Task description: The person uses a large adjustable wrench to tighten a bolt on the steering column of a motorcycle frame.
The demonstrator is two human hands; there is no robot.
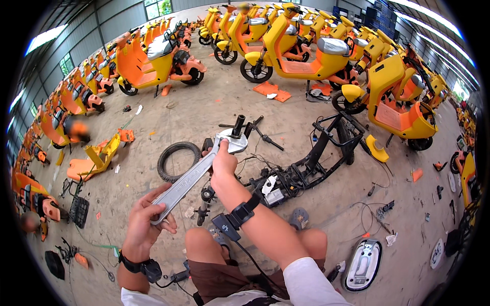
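We hold a long grey wrench (pixel 188 179) aslant over the floor, its long axis running from near left to far right.
Our left grip (pixel 139 218) pinches its near-left end, thumb on top; our right grip (pixel 223 160) clasps it by the far end, so the right hand is nearer the upright black tube (pixel 238 126) and pale metal plate (pixel 237 146). Whether wrench and plate touch, we cannot tell. A black tyre (pixel 162 160) lies left, a black scooter frame (pixel 314 158) right.
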